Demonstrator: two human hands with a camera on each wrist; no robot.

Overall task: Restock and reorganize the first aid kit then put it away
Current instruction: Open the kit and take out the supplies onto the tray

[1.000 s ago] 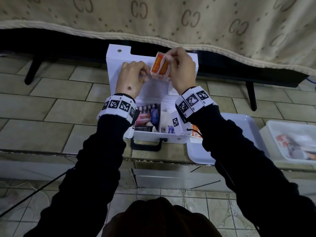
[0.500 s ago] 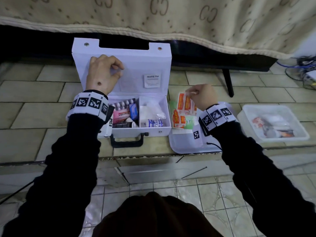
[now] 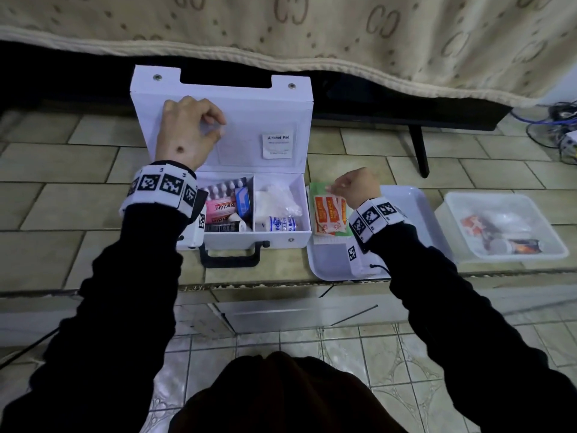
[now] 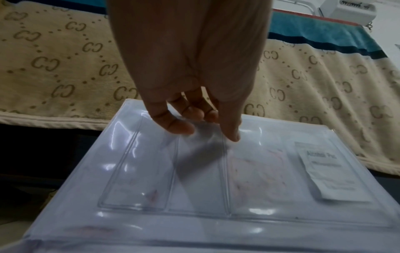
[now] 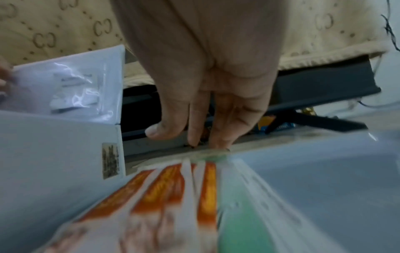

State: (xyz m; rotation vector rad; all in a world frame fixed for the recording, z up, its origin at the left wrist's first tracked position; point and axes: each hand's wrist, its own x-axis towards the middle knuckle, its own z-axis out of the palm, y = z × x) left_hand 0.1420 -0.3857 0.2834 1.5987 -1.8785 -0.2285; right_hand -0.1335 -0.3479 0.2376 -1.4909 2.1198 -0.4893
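Observation:
The white first aid kit (image 3: 274, 240) lies open on the tiled ledge, its lid (image 3: 249, 110) tilted back. Inside are a pink Bacidin box (image 3: 220, 207), a blister strip, tubes, gauze and a bandage roll (image 3: 279, 223). My left hand (image 3: 215, 128) (image 4: 205, 133) pinches the film of a clear lid pocket (image 4: 199, 171); an alcohol pad (image 3: 278, 145) (image 4: 333, 172) sits in the rightmost pocket. My right hand (image 3: 337, 187) (image 5: 184, 138) touches the far end of orange bandage strips (image 3: 327, 214) (image 5: 168, 188) with its fingertips, thumb apart. The strips lie on a green packet (image 3: 321, 190) in the white tray (image 3: 406, 207).
A clear plastic tub (image 3: 499, 226) with more supplies stands right of the tray. A bed with a beige blanket (image 3: 343, 32) overhangs behind, on a dark leg (image 3: 420, 151). The ledge drops off at its front edge (image 3: 249, 284). Cables (image 3: 559, 126) lie far right.
My right hand has come away from the lid, where it held bandage strips, down to the strips on the tray. The left hand has stayed on the lid pocket.

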